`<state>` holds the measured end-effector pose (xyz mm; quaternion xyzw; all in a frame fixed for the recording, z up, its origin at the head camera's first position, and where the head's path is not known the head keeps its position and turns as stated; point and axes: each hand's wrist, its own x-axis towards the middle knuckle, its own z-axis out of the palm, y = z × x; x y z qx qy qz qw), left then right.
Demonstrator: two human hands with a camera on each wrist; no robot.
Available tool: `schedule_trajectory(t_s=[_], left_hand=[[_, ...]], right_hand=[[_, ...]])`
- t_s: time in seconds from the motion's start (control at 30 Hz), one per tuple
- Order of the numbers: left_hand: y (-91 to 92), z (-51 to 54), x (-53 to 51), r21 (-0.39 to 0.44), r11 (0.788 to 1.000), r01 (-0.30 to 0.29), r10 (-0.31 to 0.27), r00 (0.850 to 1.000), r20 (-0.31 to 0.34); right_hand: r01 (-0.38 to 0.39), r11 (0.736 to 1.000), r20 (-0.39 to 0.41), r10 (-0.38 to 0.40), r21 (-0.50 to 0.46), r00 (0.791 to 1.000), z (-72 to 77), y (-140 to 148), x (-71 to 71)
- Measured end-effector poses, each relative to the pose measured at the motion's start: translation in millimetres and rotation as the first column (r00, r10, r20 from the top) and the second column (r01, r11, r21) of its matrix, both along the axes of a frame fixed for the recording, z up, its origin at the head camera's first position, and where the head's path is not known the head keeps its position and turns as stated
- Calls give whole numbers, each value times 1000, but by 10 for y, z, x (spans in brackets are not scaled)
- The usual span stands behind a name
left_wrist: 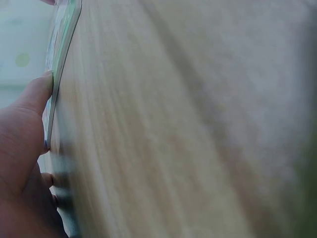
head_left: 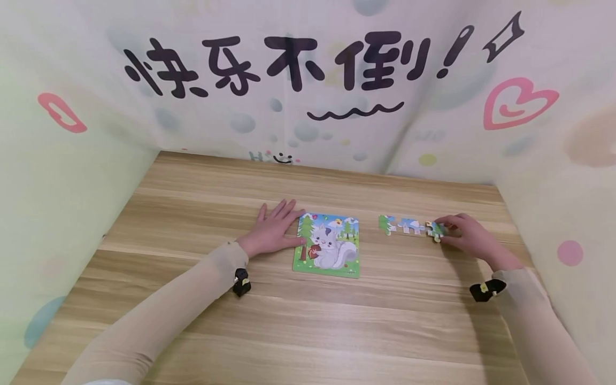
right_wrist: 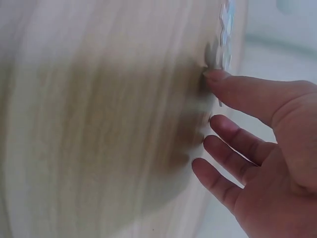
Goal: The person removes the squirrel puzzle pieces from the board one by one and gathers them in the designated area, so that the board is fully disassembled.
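Note:
The square squirrel picture board (head_left: pixel 332 256) lies flat on the wood-grain table. My left hand (head_left: pixel 271 231) rests at its left side with fingers spread, the thumb touching the board's edge; in the left wrist view the thumb of that hand (left_wrist: pixel 22 144) meets the board's rim (left_wrist: pixel 62 64). To the right, a row of puzzle pieces (head_left: pixel 410 226) lies on the table. At the row's right end my right hand (head_left: pixel 474 240) pinches a green-and-blue piece (head_left: pixel 437 230) between thumb and fingers. In the right wrist view, the right hand's (right_wrist: pixel 267 144) thumb touches the end of the row (right_wrist: pixel 226 34).
A printed cloth (head_left: pixel 289 123) with large black characters and pink hearts stands behind the table (head_left: pixel 289 331) and along both sides. Each wrist wears a small black device, one on the left (head_left: pixel 242 282) and one on the right (head_left: pixel 487 290).

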<state>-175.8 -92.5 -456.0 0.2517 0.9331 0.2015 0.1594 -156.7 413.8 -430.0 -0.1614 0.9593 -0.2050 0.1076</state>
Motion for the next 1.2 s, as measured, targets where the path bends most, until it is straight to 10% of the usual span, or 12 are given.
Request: schedule_trajectory(t_s=[1.2], left_hand=[[-4, -27, -12, -8, 1000, 5, -5, 1000, -6]], right_hand=[[18, 1000, -6, -18, -12, 1000, -2, 17, -34]])
